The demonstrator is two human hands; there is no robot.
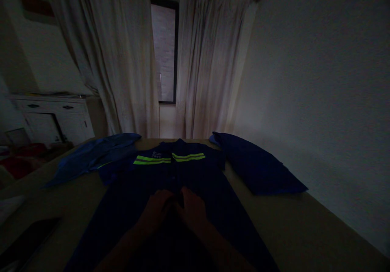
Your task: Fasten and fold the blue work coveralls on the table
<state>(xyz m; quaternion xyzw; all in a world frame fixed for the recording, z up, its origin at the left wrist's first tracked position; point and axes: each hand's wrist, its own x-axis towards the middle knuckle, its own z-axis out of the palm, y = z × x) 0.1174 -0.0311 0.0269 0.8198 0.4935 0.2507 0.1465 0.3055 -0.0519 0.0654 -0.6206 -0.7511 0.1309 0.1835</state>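
Note:
A dark blue work coverall (201,178) with yellow-green reflective strips across the chest lies spread out, its collar at the far end. My left hand (157,205) and my right hand (191,207) meet over its middle front. Both have curled fingers pressed on the front opening of the garment, pinching its fabric. Dim light hides the fingertips and any fastener between them.
The coverall lies on a wide brownish surface (283,227). Folded blue clothing (256,164) is on the right, a lighter blue garment (97,154) on the left. A dark flat object (30,239) lies near left. Behind stand curtains (128,61) and a white cabinet (57,113).

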